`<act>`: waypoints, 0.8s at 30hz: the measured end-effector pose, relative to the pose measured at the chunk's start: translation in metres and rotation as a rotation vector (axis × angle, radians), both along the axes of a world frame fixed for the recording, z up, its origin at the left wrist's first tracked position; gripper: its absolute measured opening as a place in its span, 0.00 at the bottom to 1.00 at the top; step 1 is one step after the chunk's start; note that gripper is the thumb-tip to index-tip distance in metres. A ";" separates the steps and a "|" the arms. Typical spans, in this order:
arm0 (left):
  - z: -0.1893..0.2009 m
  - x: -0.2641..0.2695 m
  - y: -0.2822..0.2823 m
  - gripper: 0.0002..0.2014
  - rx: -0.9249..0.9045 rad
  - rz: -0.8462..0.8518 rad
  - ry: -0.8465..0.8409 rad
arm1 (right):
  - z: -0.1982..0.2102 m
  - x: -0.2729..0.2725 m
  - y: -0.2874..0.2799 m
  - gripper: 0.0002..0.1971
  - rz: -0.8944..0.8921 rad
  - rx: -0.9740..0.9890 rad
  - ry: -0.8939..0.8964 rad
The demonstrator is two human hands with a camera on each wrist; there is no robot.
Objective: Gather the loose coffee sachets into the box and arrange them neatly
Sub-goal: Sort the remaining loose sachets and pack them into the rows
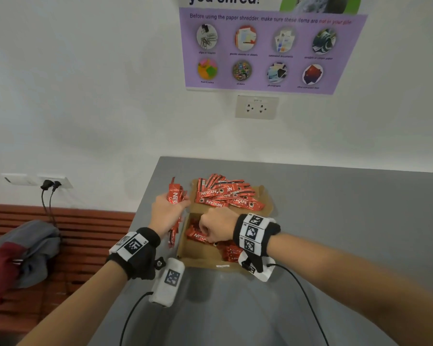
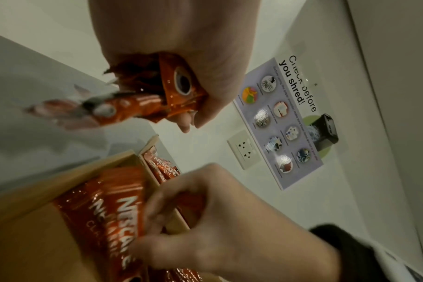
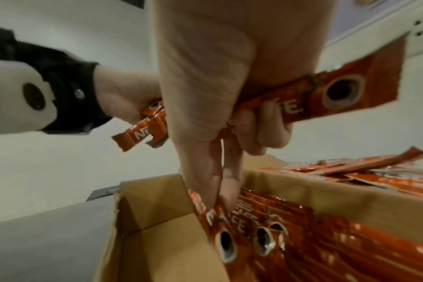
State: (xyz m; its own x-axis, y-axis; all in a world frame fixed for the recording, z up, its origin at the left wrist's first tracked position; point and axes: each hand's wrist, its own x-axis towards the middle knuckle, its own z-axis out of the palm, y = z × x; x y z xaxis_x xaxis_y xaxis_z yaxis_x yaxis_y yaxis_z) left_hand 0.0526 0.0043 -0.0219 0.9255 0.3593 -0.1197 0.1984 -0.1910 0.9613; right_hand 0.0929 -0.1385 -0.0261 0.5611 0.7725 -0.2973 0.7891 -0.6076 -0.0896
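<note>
An open brown cardboard box point(image 1: 198, 255) lies on the grey table. Red coffee sachets point(image 1: 231, 252) stand in a row along its right side, and a loose pile of sachets point(image 1: 225, 196) lies on the flap behind it. My left hand point(image 1: 178, 203) grips a bundle of sachets point(image 2: 176, 85) upright just left of the box. My right hand point(image 1: 205, 233) reaches into the box point(image 3: 157, 238). Its thumb and forefinger pinch the outermost standing sachet point(image 3: 220, 229), while its other fingers curl round a further sachet point(image 3: 338, 95).
The grey table point(image 1: 335, 221) ends at a left edge beside the box. Below it stands a wooden bench point(image 1: 85, 233) with a grey and red garment point(image 1: 23, 250). A wall with a poster point(image 1: 273, 51) and a socket point(image 1: 256, 107) is right behind.
</note>
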 end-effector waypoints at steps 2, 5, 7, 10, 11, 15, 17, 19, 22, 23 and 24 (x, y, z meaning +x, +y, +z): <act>0.000 -0.001 -0.002 0.01 0.002 -0.012 -0.004 | 0.000 0.001 0.007 0.06 0.009 -0.071 0.002; 0.000 -0.001 -0.002 0.02 -0.003 -0.024 -0.012 | -0.002 0.000 0.015 0.08 0.014 -0.139 -0.019; -0.001 -0.001 -0.001 0.02 -0.004 -0.028 -0.012 | -0.004 0.000 0.018 0.10 0.006 -0.153 -0.045; -0.001 -0.002 0.000 0.02 0.000 -0.037 -0.001 | -0.005 0.000 0.019 0.13 -0.020 -0.146 -0.054; 0.000 -0.003 0.000 0.01 0.009 -0.042 0.000 | -0.005 0.000 0.019 0.13 -0.028 -0.139 -0.051; 0.000 -0.005 0.000 0.03 0.064 -0.062 0.004 | -0.006 0.003 0.011 0.25 -0.137 0.078 0.054; -0.001 -0.007 0.001 0.03 0.065 -0.086 0.029 | -0.003 0.007 0.005 0.46 -0.241 0.286 0.212; 0.000 -0.008 -0.001 0.04 0.009 -0.162 0.068 | 0.004 0.006 0.000 0.59 -0.278 0.410 0.298; 0.004 -0.008 -0.015 0.03 -0.079 -0.279 0.093 | 0.010 0.002 -0.004 0.61 -0.263 0.484 0.292; 0.006 -0.006 -0.020 0.02 -0.096 -0.278 0.099 | 0.011 0.002 -0.004 0.61 -0.270 0.490 0.282; 0.006 -0.005 -0.023 0.03 -0.124 -0.265 0.102 | 0.012 0.001 -0.005 0.61 -0.278 0.496 0.273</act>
